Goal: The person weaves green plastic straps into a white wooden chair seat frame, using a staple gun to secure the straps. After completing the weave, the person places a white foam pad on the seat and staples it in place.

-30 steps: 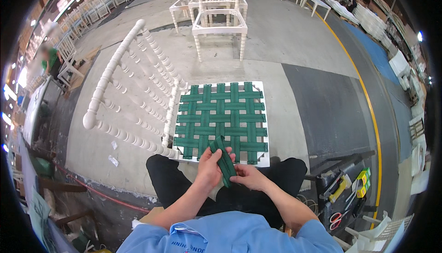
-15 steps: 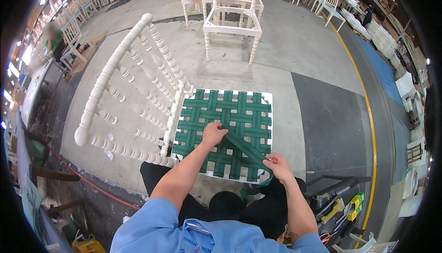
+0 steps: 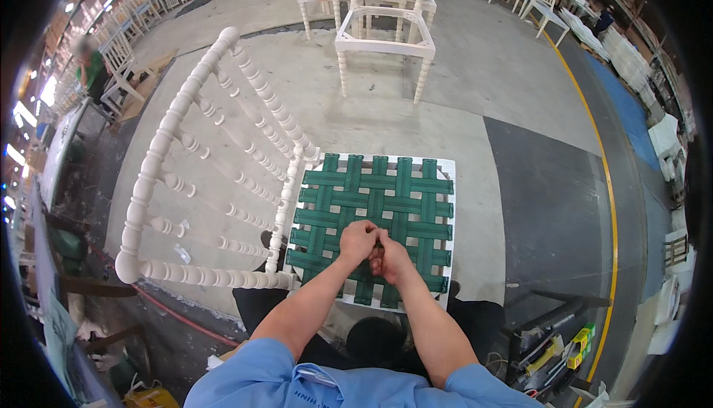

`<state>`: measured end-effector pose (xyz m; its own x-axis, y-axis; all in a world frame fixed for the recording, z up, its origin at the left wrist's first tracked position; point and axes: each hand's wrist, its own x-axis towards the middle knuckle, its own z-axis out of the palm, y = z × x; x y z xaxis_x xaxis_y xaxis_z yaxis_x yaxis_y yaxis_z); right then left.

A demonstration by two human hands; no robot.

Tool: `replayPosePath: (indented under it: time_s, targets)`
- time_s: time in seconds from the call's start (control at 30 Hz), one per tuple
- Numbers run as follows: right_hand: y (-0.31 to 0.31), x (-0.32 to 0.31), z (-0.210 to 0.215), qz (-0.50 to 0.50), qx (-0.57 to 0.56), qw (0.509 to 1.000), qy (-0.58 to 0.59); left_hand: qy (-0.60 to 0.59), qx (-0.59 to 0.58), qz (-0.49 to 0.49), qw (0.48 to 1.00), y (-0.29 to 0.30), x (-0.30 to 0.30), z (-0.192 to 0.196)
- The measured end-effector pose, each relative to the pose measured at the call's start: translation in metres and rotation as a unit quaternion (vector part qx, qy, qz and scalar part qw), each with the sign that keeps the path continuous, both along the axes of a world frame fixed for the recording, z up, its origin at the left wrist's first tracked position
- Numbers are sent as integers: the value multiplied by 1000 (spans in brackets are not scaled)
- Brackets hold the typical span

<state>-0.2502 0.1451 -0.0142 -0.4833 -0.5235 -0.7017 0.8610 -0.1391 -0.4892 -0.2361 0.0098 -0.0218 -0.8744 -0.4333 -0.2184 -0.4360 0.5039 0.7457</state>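
Arms: both my forearms come up from the lower edge, bare below short blue sleeves, and angle inward until they meet.
Left hand (image 3: pixel 358 240): knuckles up, fingers curled into a loose fist, pressed against my other hand.
Right hand (image 3: pixel 391 258): just beside it, touching, fingers bent and pinched inward, thumb side toward the left.

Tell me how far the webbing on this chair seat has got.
Mostly done: green straps cross over and under across nearly the whole white seat frame, forming the woven webbing. In hand: the left hand and right hand are pressed together on a strap near the seat's front edge. Left: that front row looks unfinished. Whether the strap ends are fastened cannot be seen.
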Motion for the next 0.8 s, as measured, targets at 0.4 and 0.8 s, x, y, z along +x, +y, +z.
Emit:
replayPosePath:
  time_s: [0.4,0.8]
  targets:
    - [-33,-50,-33,-206,-202,909,-300,-404,70,-180,894,-52,-98,-1]
    - [52,8,11,-44,112,980,159,-68,-34,-23,997,-43,-41,2]
